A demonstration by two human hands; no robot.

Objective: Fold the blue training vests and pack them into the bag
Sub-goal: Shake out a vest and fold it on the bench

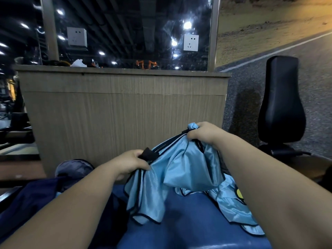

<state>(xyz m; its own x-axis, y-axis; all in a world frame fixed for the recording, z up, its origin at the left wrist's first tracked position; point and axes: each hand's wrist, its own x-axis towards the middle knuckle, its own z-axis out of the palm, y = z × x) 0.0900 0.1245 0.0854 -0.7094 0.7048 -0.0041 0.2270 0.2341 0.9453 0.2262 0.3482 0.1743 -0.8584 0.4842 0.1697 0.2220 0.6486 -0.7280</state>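
Note:
A light blue training vest [181, 169] with black trim hangs lifted above a blue padded surface [190, 225]. My left hand [130, 163] pinches its black-edged shoulder part at the left. My right hand [204, 133] grips the bunched top of the vest higher up at the right. More light blue vest fabric [231, 209] lies crumpled on the pad under my right forearm, with a yellow patch showing. A dark navy bag [45, 193] sits at the left, partly hidden behind my left arm.
A wooden counter [125, 108] stands close in front, with glass and a white socket [191, 42] above it. A black padded gym seat [282, 103] stands at the right. Dark benches are at the far left.

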